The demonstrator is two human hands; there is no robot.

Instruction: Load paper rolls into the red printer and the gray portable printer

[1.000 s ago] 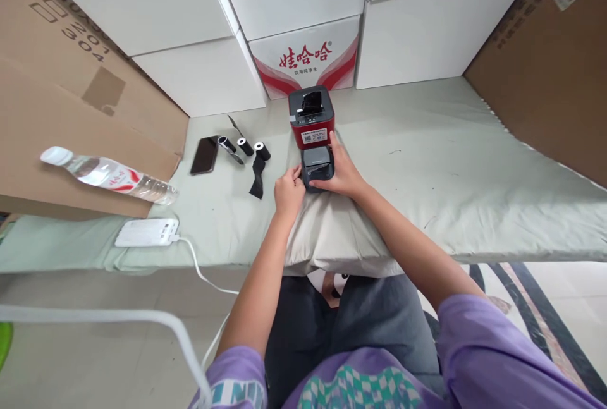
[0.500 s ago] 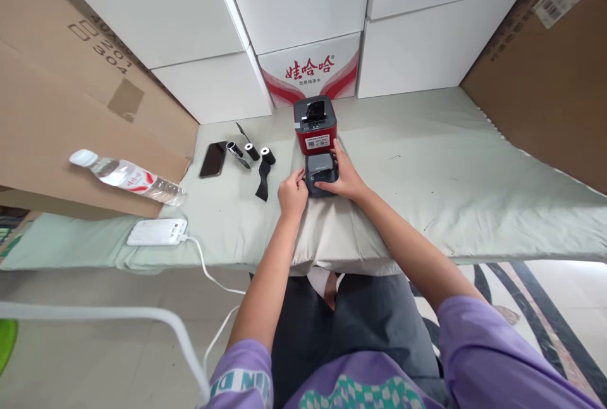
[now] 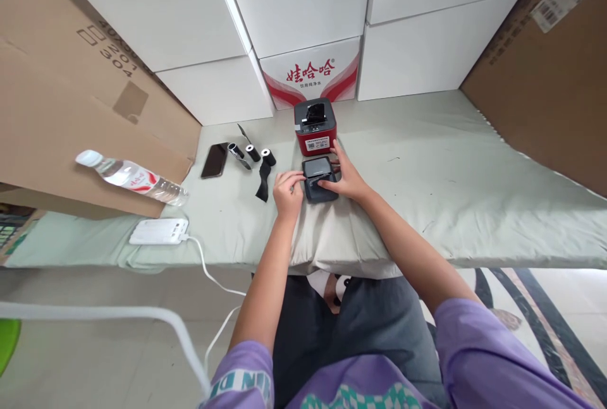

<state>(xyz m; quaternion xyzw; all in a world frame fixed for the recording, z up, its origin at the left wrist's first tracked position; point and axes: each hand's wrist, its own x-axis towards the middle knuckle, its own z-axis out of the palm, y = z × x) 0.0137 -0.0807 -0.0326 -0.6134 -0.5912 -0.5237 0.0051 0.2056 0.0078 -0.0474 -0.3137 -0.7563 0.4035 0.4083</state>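
Observation:
A small dark grey portable printer (image 3: 321,193) lies on the cloth-covered surface near its front edge, with a lid (image 3: 318,166) on its far half. My right hand (image 3: 348,178) is closed around the printer's right side, thumb across the front part and fingers behind the right edge. At the left edge, my left hand (image 3: 288,194) has its forefinger stretched to the lid's corner, the other fingers partly curled. Just behind stands a larger red printer (image 3: 317,143) with a black top. Left of my hands are several black paper rolls (image 3: 268,157), one with a loose strip trailing forward.
A black phone (image 3: 214,160) lies left of the rolls. A water bottle (image 3: 135,178) lies farther left, beside a cardboard box (image 3: 71,99). A white power bank (image 3: 159,231) with a cable (image 3: 203,263) sits near the front edge. White boxes (image 3: 308,74) line the back.
My left hand has shifted slightly left and its fingers have straightened at the printer's left edge. The lid looks tilted differently, with its top more visible. My right hand keeps its hold.

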